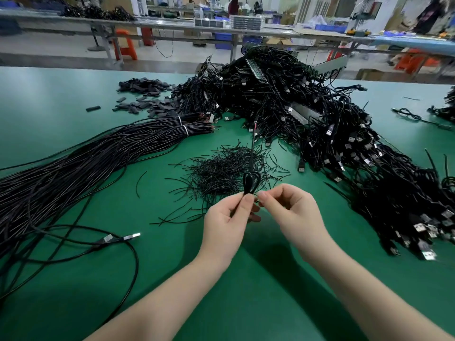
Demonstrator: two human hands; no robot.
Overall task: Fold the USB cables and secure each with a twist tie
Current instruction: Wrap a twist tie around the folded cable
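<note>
Here folded USB cable (250,181) upright, tail pointing away; left hand (227,217) pinches it, right hand (291,210) pinches tie.

You work under bright, even overhead light. It lays a pale sheen across the far left of the green table (49,99), and your forearms throw soft, dark shadows onto the mat beneath them. The centre is sharp: single strands in the loose pile of twist ties (221,168) read cleanly. Toward the edges the wide lens bends the table line, and the background benches (172,28) and right margin smear into blur.
</note>
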